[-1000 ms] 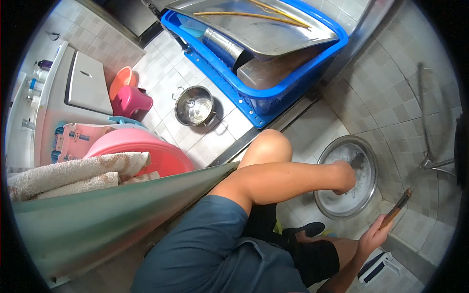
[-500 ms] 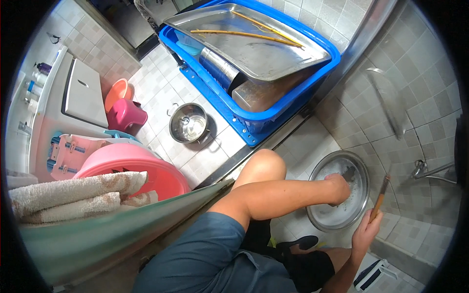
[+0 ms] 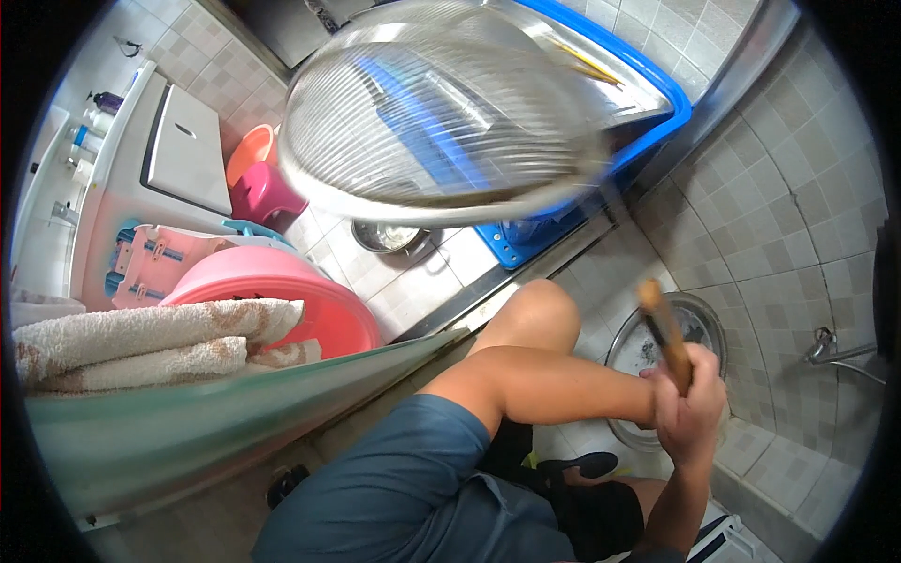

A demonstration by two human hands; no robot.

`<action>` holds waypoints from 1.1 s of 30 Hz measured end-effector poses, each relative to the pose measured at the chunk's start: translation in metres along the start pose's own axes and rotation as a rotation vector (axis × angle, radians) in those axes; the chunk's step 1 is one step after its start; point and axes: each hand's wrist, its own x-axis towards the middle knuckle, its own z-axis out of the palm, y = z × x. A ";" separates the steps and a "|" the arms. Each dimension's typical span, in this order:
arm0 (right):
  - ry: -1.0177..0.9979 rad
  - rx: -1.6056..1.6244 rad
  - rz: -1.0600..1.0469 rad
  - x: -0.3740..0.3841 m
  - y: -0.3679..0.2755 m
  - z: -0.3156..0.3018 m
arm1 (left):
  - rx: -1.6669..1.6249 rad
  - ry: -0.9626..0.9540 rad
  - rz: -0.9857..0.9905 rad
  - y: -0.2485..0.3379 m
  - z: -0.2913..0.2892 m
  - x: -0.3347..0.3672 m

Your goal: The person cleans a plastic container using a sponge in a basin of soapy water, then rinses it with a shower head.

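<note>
My right hand (image 3: pixel 693 413) is wrapped round the wooden handle (image 3: pixel 668 338) of a big round wire skimmer (image 3: pixel 441 122). Its mesh head is raised on the left and looks blurred, its bowl showing the blue tub and pot through the wires. Below the handle, a round metal basin (image 3: pixel 624 342) sits on the floor with cloudy liquid and dark bits in it. My left forearm (image 3: pixel 572 385) stretches across my knee toward that basin. Behind my right hand, my left hand is mostly hidden, so its fingers cannot be read.
A blue plastic tub (image 3: pixel 671 122) holds a metal tray (image 3: pixel 648 84) at the back. Behind the skimmer stands a small metal pot (image 3: pixel 380 239). Pink basins (image 3: pixel 352 324) and rolled towels (image 3: pixel 150 338) are at left, beside a glass panel (image 3: pixel 235 413). A tap (image 3: pixel 826 347) is on the right wall.
My right hand has moved up and left with the skimmer, swinging its mesh head from the right wall to the upper middle. My left hand, earlier in view in the basin, is now mostly covered.
</note>
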 end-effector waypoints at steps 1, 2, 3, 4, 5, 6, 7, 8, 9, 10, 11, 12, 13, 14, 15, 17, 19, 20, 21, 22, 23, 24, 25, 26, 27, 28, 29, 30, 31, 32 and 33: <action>0.011 -0.058 0.034 0.000 0.013 -0.016 | 0.043 0.075 0.188 0.060 -0.023 -0.002; 0.010 -0.083 0.034 0.009 0.012 -0.023 | 0.061 0.118 0.303 0.098 -0.039 -0.010; 0.016 -0.135 0.082 0.014 0.018 -0.026 | 0.064 0.157 0.404 0.126 -0.053 -0.022; -0.016 -0.134 0.087 0.021 0.017 -0.023 | 0.064 0.195 0.458 0.135 -0.061 -0.035; -0.039 -0.136 0.100 0.027 0.019 -0.024 | 0.053 0.214 0.495 0.136 -0.070 -0.051; -0.049 -0.141 0.066 0.037 0.018 -0.023 | 0.049 0.241 0.516 0.130 -0.076 -0.066; -0.052 -0.137 0.043 0.045 0.017 -0.020 | 0.029 0.244 0.511 0.112 -0.074 -0.082; -0.071 -0.111 0.031 0.049 0.022 -0.013 | 0.002 0.252 0.522 0.098 -0.067 -0.097; -0.090 -0.123 0.009 0.049 0.034 -0.009 | -0.035 0.274 0.542 0.084 -0.067 -0.117; -0.087 -0.147 0.005 0.047 0.041 -0.007 | -0.075 0.288 0.566 0.065 -0.062 -0.134; -0.024 -0.162 -0.078 0.048 0.044 -0.008 | -0.113 0.285 0.549 0.022 -0.066 -0.162; 0.032 -0.148 -0.092 0.050 0.045 0.000 | -0.127 0.292 0.554 -0.006 -0.071 -0.184; 0.075 -0.106 -0.075 0.054 0.036 -0.003 | -0.125 0.305 0.567 -0.027 -0.079 -0.201; 0.157 -0.052 -0.123 0.057 0.036 0.001 | -0.118 0.305 0.574 -0.046 -0.084 -0.214; 0.222 0.037 -0.099 0.055 0.037 0.000 | -0.097 0.296 0.576 -0.055 -0.090 -0.221; 0.346 0.045 -0.056 0.041 0.034 -0.016 | -0.029 0.245 0.591 -0.059 -0.108 -0.228; 0.459 -0.006 0.008 0.013 0.035 -0.035 | 0.052 0.204 0.630 -0.048 -0.121 -0.229; 0.527 -0.015 0.053 -0.007 0.038 -0.043 | 0.085 0.180 0.619 -0.023 -0.148 -0.246; 0.578 -0.042 0.103 -0.034 0.042 -0.054 | 0.119 0.153 0.606 -0.009 -0.131 -0.221; 0.618 -0.023 0.137 -0.054 0.042 -0.056 | 0.141 0.123 0.588 -0.019 -0.115 -0.213; 0.634 -0.041 0.185 -0.067 0.036 -0.065 | -0.041 0.194 0.666 -0.032 -0.108 -0.205; 0.649 -0.058 0.247 -0.083 0.033 -0.067 | -0.232 0.251 0.751 -0.047 -0.091 -0.194; 0.695 -0.068 0.229 -0.097 0.032 -0.069 | -0.428 0.308 0.824 -0.063 -0.076 -0.184; 0.739 -0.079 0.211 -0.113 0.033 -0.071 | -0.628 0.363 0.893 -0.074 -0.066 -0.176; 0.730 -0.074 0.324 -0.144 0.032 -0.075 | -0.842 0.390 0.988 -0.047 -0.086 -0.190; 0.768 -0.107 0.369 -0.172 0.032 -0.078 | 0.046 0.472 0.970 -0.033 -0.112 -0.209; 0.781 -0.101 0.415 -0.187 0.031 -0.077 | -0.006 0.375 0.824 -0.032 -0.114 -0.217; 0.795 -0.104 0.477 -0.206 0.030 -0.077 | -0.062 0.274 0.690 -0.020 -0.119 -0.225; 0.817 -0.109 0.477 -0.223 0.029 -0.074 | -0.290 0.025 0.645 -0.012 -0.128 -0.232; 0.820 -0.108 0.546 -0.237 0.027 -0.071 | -0.267 0.022 0.651 -0.007 -0.132 -0.235; 0.822 -0.105 0.616 -0.248 0.028 -0.066 | -0.616 -0.215 0.699 -0.003 -0.132 -0.239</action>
